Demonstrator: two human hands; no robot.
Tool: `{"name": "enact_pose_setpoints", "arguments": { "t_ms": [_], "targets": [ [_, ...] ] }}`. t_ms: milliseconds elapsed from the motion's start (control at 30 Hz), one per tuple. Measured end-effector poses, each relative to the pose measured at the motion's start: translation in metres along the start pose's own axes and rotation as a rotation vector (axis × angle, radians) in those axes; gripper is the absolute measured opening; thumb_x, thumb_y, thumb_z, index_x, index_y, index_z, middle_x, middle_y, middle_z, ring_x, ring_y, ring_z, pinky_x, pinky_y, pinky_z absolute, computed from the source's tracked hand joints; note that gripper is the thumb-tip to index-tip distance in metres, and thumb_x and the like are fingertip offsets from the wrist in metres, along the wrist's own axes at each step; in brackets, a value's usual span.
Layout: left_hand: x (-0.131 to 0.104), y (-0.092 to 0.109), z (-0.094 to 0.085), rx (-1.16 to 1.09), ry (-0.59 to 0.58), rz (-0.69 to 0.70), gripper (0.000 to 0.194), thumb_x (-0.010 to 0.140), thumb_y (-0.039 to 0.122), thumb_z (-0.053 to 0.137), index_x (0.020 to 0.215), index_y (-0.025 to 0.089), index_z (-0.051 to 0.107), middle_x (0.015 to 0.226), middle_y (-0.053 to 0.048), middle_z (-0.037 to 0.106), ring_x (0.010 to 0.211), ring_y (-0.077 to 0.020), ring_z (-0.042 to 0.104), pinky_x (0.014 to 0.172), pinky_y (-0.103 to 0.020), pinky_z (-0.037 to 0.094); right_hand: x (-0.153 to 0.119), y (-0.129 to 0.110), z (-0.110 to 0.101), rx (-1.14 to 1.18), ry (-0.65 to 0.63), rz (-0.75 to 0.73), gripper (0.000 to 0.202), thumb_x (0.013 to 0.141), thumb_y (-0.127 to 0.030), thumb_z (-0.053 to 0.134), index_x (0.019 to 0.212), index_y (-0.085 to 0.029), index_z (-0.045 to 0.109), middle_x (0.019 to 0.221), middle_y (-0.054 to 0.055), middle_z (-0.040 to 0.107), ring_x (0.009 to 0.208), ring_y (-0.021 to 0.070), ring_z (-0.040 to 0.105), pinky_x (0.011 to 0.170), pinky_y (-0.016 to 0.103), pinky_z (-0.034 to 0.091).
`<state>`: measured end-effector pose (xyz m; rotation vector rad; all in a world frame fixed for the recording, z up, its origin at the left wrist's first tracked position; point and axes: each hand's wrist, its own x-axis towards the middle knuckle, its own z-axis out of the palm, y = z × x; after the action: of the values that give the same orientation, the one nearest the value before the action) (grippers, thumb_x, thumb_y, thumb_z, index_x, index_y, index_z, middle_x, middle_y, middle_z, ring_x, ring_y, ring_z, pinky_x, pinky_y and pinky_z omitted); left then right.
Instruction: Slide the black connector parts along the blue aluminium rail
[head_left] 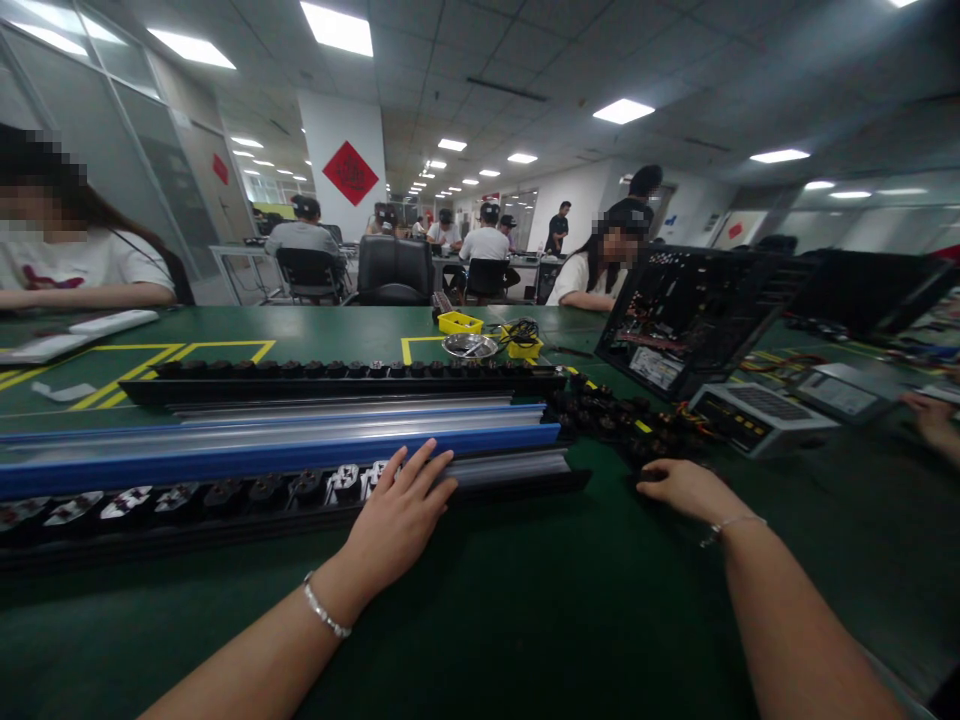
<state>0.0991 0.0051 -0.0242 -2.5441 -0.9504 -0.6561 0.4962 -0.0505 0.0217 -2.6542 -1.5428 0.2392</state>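
Observation:
My left hand (401, 515) lies with fingers apart over the near black channel (525, 480), touching its right part. A row of black and white socket modules (266, 490) sits in that channel, left of my fingers. Just behind runs a long blue rail (480, 437), with a second black channel of black socket modules (330, 369) farther back. At the right, my right hand (686, 488) has its fingers curled together beside a pile of loose black modules (611, 415). Whatever those fingers hold, if anything, cannot be made out.
An opened computer case (675, 310) and a grey power supply unit (761, 415) stand at the right. Behind the channels are a metal bowl (470, 346) and a yellow bin (460, 323). People sit across the green table (525, 610), and another person's hand (930, 418) shows far right.

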Motion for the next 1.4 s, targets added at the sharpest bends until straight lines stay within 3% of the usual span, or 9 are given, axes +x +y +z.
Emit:
{"name": "enact_pose_setpoints", "arguments": {
  "t_ms": [133, 367, 700, 900, 1033, 1167, 1400],
  "targets": [
    [-0.003, 0.001, 0.000, 0.014, 0.010, 0.001, 0.034, 0.085, 0.028, 0.047, 0.118, 0.029, 0.055, 0.138, 0.001, 0.046, 0.135, -0.0235, 0.024, 0.110, -0.047, 0.020, 0.003, 0.007, 0.005, -0.041, -0.029, 0.042, 0.039, 0.067, -0.030, 0.058, 0.104, -0.019, 0.065, 0.096, 0.007, 0.068, 0.084, 0.0200, 0.064, 0.072, 0.027, 0.047],
    [-0.006, 0.003, -0.008, 0.019, -0.038, -0.002, 0.041, 0.084, 0.025, 0.047, 0.125, 0.026, 0.051, 0.138, -0.001, 0.045, 0.135, -0.0236, 0.025, 0.109, -0.046, 0.023, 0.008, 0.008, 0.011, -0.089, 0.032, 0.095, 0.046, 0.071, -0.031, 0.053, 0.116, -0.022, 0.058, 0.102, 0.009, 0.066, 0.093, 0.0249, 0.061, 0.077, 0.034, 0.047],
    [-0.014, 0.009, -0.020, 0.027, -0.072, -0.037, 0.046, 0.083, 0.023, 0.046, 0.129, 0.022, 0.047, 0.140, -0.005, 0.042, 0.134, -0.0245, 0.025, 0.109, -0.046, 0.023, 0.017, 0.020, 0.035, -0.170, 0.340, -0.043, 0.044, 0.072, -0.018, 0.041, 0.108, -0.020, 0.066, 0.108, 0.016, 0.060, 0.099, 0.0314, 0.056, 0.079, 0.043, 0.045],
    [-0.015, 0.013, -0.025, 0.033, -0.088, -0.071, 0.048, 0.083, 0.025, 0.044, 0.131, 0.020, 0.044, 0.144, -0.007, 0.036, 0.135, -0.0247, 0.022, 0.110, -0.046, 0.020, 0.006, 0.016, 0.039, -0.095, 0.444, 0.029, 0.043, 0.074, -0.029, 0.042, 0.110, -0.020, 0.065, 0.124, 0.015, 0.053, 0.106, 0.0358, 0.051, 0.080, 0.047, 0.044],
    [-0.016, 0.012, -0.027, 0.072, -0.042, -0.201, 0.053, 0.084, 0.030, 0.043, 0.135, 0.013, 0.038, 0.145, -0.011, 0.033, 0.136, -0.0265, 0.021, 0.110, -0.048, 0.014, -0.008, -0.013, 0.031, -0.024, 0.588, -0.042, 0.044, 0.076, -0.026, 0.040, 0.111, -0.013, 0.064, 0.122, 0.018, 0.054, 0.108, 0.0362, 0.049, 0.086, 0.049, 0.041],
    [-0.021, 0.005, -0.027, 0.101, -0.029, -0.294, 0.056, 0.085, 0.038, 0.041, 0.133, 0.007, 0.039, 0.142, -0.016, 0.036, 0.135, -0.0300, 0.022, 0.109, -0.052, 0.012, -0.023, -0.063, 0.029, 0.021, 0.674, -0.309, 0.041, 0.079, -0.023, 0.038, 0.110, -0.011, 0.061, 0.117, 0.015, 0.058, 0.110, 0.0273, 0.049, 0.095, 0.041, 0.035],
    [-0.023, -0.003, -0.025, 0.086, -0.039, -0.301, 0.054, 0.085, 0.039, 0.042, 0.130, 0.009, 0.042, 0.141, -0.016, 0.038, 0.134, -0.0292, 0.025, 0.109, -0.048, 0.015, -0.072, -0.177, 0.050, 0.158, 0.536, -0.826, 0.042, 0.081, -0.025, 0.041, 0.118, -0.012, 0.054, 0.120, 0.012, 0.057, 0.114, 0.0241, 0.048, 0.099, 0.040, 0.033]
  ]
}}
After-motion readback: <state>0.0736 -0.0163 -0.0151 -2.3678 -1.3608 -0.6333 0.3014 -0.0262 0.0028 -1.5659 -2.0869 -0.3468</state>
